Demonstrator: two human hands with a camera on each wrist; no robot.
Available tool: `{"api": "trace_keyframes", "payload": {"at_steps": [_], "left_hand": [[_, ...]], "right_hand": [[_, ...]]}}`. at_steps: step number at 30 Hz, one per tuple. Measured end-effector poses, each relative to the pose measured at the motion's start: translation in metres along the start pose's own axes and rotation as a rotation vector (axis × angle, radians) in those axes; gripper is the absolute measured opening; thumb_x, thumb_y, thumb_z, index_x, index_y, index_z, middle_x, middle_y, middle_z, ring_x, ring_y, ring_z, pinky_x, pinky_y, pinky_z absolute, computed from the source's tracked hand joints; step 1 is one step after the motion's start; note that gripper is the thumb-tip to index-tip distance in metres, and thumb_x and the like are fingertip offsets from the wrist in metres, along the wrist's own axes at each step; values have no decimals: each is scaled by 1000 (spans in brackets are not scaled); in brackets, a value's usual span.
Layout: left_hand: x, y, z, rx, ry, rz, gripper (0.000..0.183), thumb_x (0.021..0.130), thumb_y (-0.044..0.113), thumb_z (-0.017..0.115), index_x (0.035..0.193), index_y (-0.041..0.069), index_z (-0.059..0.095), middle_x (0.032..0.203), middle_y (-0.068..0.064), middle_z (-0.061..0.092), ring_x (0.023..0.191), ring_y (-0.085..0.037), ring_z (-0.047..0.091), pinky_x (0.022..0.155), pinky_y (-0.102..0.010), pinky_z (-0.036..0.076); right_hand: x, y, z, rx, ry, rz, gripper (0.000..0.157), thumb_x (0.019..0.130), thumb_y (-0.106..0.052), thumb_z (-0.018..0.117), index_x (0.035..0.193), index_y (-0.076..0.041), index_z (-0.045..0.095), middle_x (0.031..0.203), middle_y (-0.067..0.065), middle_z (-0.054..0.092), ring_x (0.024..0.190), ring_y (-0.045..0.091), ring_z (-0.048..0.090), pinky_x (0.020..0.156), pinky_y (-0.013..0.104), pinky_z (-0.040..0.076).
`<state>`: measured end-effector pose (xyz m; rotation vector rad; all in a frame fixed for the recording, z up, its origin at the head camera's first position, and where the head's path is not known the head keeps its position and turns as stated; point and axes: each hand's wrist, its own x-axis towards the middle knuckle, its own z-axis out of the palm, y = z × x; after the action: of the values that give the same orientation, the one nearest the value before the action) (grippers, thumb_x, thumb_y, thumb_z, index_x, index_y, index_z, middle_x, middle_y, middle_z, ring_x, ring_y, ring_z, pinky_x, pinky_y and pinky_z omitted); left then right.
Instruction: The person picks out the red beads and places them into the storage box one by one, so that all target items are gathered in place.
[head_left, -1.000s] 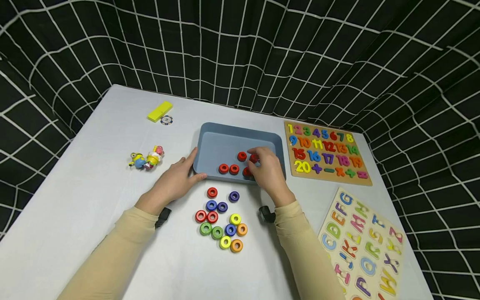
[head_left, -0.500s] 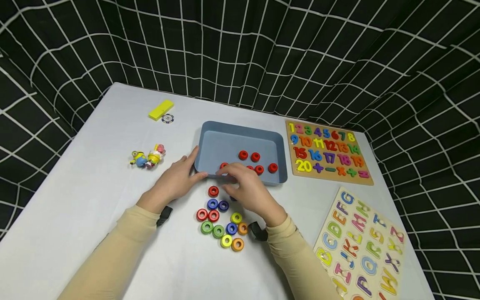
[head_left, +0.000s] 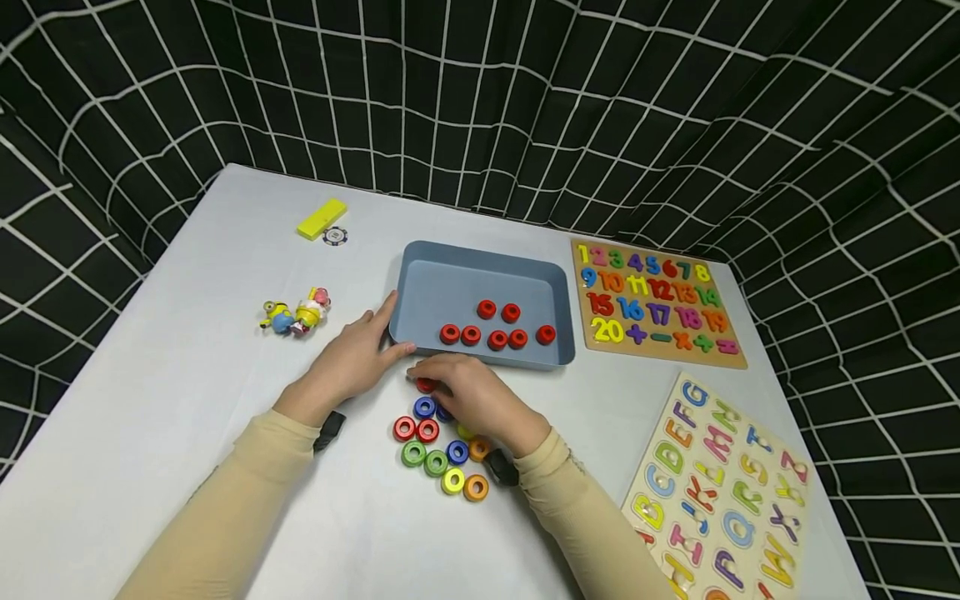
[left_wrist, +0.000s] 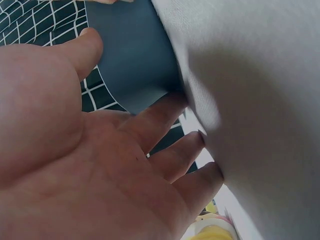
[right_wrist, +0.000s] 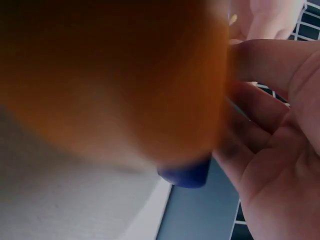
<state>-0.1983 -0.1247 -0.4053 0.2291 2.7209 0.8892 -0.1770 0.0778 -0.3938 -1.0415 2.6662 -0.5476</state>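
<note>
From the head, the right grip (head_left: 476, 396) curls over a glossy red ring (head_left: 425, 386) outside the shallow blue-grey tray (head_left: 450, 296); pinched or not, I can't tell. Left wrist: the left grip (left_wrist: 115, 170), fingers extended, touches it. Right wrist: blurred orange ring (right_wrist: 125, 115) close by; better lift straight up.

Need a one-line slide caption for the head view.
Left hand touching a gray-blue tray of seven red rings; right hand at a loose red ring.

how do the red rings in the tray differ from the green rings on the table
The round red rings number seven; the round green rings, two. The red rings lie spread inside the rectangular blue-grey tray; the green rings sit side by side on the white table. Both have a central hole.
</note>
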Motion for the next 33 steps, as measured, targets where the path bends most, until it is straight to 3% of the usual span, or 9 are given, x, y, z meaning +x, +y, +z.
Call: {"api": "trace_keyframes", "payload": {"at_steps": [8, 14, 19, 26, 33], "left_hand": [[0, 0, 0, 0, 10, 0, 85, 96, 48, 52, 157, 18, 1, 152, -31, 29, 137, -53, 31, 104, -66, 34], [0, -1, -1, 8, 9, 9, 85, 96, 50, 51, 157, 18, 1, 151, -32, 29, 136, -53, 31, 104, -66, 34], [1, -1, -1, 6, 15, 14, 85, 95, 50, 52, 157, 18, 1, 151, -32, 29, 136, -54, 31, 104, -66, 34], [0, -1, 1, 6, 9, 4, 85, 95, 49, 53, 157, 18, 2, 151, -30, 31, 137, -52, 30, 105, -65, 34], [1, -1, 2, 8, 13, 6, 85, 95, 49, 53, 157, 18, 3, 150, -31, 32, 136, -52, 33, 104, -65, 35]], "right_hand": [[1, -6, -3, -28, 41, 100, 31, 90, -17, 69, 120, -15, 67, 118, -1, 69, 109, 12, 63, 96, 29, 51], [-4, -8, -23, 103, 136, 157, 35, 88, -16, 71, 122, -12, 65, 115, 1, 67, 97, 14, 65, 84, 30, 55], [6, 10, -37, 146, 267, 209, 34, 85, -15, 74, 118, -10, 66, 108, 3, 68, 92, 16, 66, 81, 33, 56], [31, 39, -41, 113, 305, 365, 33, 88, -21, 71, 119, -12, 66, 110, 5, 68, 95, 18, 65, 86, 35, 52], [43, 48, -38, 96, 336, 393, 35, 88, -21, 71, 120, -11, 65, 114, 7, 67, 97, 21, 63, 85, 37, 52]]}}
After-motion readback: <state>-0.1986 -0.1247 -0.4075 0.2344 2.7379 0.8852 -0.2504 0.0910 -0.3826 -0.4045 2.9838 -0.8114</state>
